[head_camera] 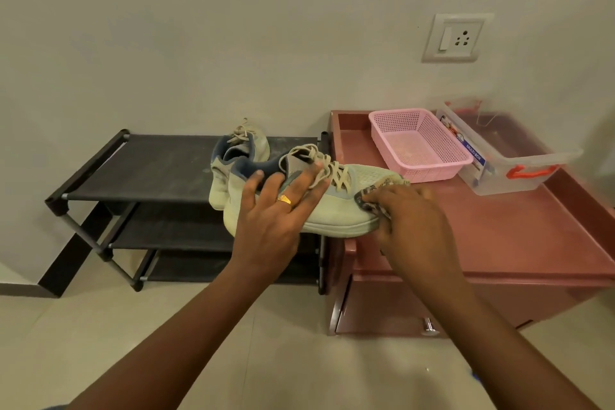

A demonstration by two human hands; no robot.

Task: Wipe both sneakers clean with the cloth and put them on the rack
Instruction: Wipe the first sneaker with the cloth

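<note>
A pale green sneaker (pixel 336 210) with beige laces is held in the air between the rack and the cabinet. My left hand (pixel 269 213) grips it at the heel and side, thumb at the collar, fingers spread over the laces. My right hand (pixel 409 220) holds a patterned cloth (pixel 376 196) against the sneaker's toe end. The second sneaker (pixel 239 156) stands on the top shelf of the black shoe rack (pixel 149 170), just behind the held one.
A reddish-brown cabinet (pixel 499 236) with a raised rim stands right of the rack. On it sit an empty pink basket (pixel 419 146) and a clear plastic box (pixel 506 160) with orange latches. A wall socket (pixel 456 38) is above. Tiled floor lies below.
</note>
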